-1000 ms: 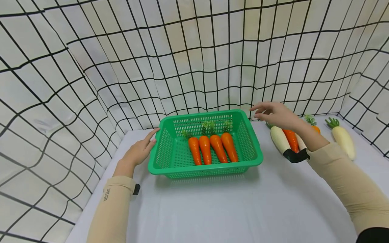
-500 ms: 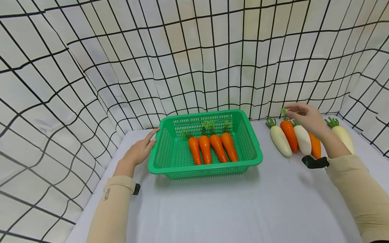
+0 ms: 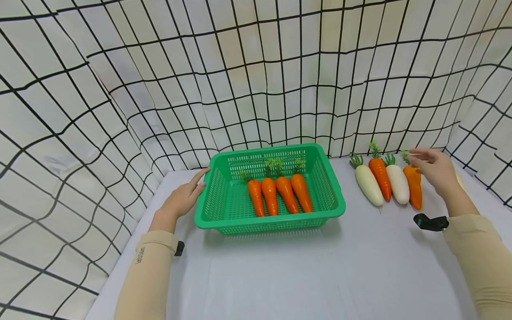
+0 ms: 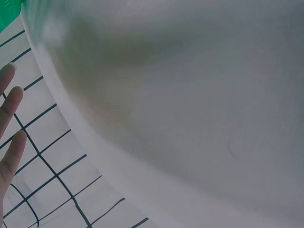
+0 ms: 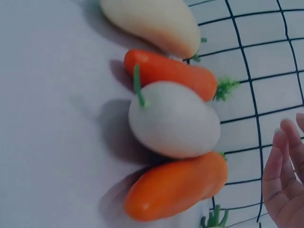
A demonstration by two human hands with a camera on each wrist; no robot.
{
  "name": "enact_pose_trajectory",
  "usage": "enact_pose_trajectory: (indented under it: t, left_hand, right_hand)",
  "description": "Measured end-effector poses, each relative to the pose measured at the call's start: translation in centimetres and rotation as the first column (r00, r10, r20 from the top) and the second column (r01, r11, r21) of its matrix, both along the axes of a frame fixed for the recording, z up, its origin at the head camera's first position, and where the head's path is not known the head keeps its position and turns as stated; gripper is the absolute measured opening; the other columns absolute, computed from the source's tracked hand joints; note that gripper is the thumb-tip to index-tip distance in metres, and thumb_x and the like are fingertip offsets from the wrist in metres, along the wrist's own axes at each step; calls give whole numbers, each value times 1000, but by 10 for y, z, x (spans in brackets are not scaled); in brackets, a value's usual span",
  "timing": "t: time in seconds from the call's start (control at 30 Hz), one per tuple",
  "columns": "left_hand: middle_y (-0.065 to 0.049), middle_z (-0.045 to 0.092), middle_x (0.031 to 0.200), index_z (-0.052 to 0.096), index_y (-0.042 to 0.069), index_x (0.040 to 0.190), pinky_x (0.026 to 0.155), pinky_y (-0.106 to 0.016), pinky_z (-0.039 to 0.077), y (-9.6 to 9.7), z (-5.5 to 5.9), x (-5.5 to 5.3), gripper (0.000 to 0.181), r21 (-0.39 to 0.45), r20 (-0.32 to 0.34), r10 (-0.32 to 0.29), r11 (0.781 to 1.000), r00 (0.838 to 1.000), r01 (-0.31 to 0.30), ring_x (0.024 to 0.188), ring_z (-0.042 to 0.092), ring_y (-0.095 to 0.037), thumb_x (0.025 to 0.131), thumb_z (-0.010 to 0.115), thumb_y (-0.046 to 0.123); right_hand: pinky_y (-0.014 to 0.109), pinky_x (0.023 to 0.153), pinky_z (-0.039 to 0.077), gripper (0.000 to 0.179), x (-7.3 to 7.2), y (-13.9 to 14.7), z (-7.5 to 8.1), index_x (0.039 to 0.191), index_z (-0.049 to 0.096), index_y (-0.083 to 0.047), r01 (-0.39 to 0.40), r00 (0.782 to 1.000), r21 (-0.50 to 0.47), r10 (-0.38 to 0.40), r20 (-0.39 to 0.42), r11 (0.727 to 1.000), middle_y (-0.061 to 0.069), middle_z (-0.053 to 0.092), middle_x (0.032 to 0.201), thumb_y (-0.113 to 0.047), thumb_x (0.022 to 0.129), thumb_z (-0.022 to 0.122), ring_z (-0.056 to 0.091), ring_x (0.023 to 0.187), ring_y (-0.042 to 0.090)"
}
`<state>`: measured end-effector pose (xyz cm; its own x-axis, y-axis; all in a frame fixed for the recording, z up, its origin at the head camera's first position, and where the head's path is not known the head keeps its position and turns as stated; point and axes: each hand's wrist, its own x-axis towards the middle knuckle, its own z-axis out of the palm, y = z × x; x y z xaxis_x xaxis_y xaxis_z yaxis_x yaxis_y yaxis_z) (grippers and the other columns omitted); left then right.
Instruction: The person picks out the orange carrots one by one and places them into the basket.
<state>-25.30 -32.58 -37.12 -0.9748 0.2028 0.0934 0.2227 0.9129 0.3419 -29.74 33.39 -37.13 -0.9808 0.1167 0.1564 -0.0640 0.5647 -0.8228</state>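
Observation:
My left hand (image 3: 182, 198) rests its extended fingers against the left rim of a green mesh basket (image 3: 270, 224). In the left wrist view its fingertips (image 4: 14, 97) look straight and spread. Inside the basket lie several orange carrots (image 3: 286, 195) side by side, leafy tops to the back. My right hand (image 3: 434, 169) hovers at the leafy end of an orange carrot (image 3: 414, 189) on the right, its fingers loosely bent and holding nothing. Left of that carrot lie a white radish (image 3: 397, 184), a redder carrot (image 3: 380, 178) and a longer white radish (image 3: 369, 184).
A white cloth covers the table (image 3: 272, 280). Black grid netting (image 3: 264, 89) over white sheeting rises at the back and both sides. Another pale radish (image 3: 460, 181) lies mostly hidden behind my right hand.
My right hand has moved rightward from beside the basket, past the radishes and carrots, to the rightmost carrot of the row. The left hand and the basket stay in place.

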Motion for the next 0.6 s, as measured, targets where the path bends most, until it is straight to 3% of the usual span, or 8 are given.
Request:
enact_pose_trajectory:
  t: [0.1,0.17,0.3,0.5,0.6]
  left_hand:
    - [-32,62,128,18,26,165,86,-65,50,-1,-1,0,59,3,5,-1,1000,1000,1,111,63,-51,111,22,51]
    - [-32,62,128,18,26,165,87,-66,50,-1,-1,1,59,0,8,0,1000,1000,0,112,62,-51,111,22,51]
    - [-32,62,128,18,25,165,87,-65,50,-2,0,2,59,-5,6,-3,1000,1000,3,112,62,-51,112,22,50]
    - [-32,61,130,18,25,165,87,-65,50,-2,1,2,59,-4,6,-3,1000,1000,3,112,62,-52,112,22,50]
    - [-32,60,131,18,25,165,86,-66,50,-2,1,3,59,-3,9,0,1000,1000,0,113,62,-52,112,22,50]
  right_hand:
    - [9,70,50,55,1,8,-6,149,43,8,9,999,24,-10,48,1000,25,55,133,-30,110,47,55,93,9]
    - [10,69,50,55,1,13,-11,150,41,9,4,996,36,-7,86,999,33,48,140,-29,110,45,55,97,15]
    - [12,70,52,58,0,22,-21,154,34,8,22,989,11,-24,148,1000,36,42,146,-27,110,44,54,101,18]
    - [13,69,52,62,-1,30,-29,157,25,9,41,982,-64,-29,184,997,36,35,150,-26,109,46,49,89,0]
    - [14,68,53,66,-3,32,-29,157,23,11,30,979,-63,-17,202,998,39,33,150,-27,109,47,52,86,2]
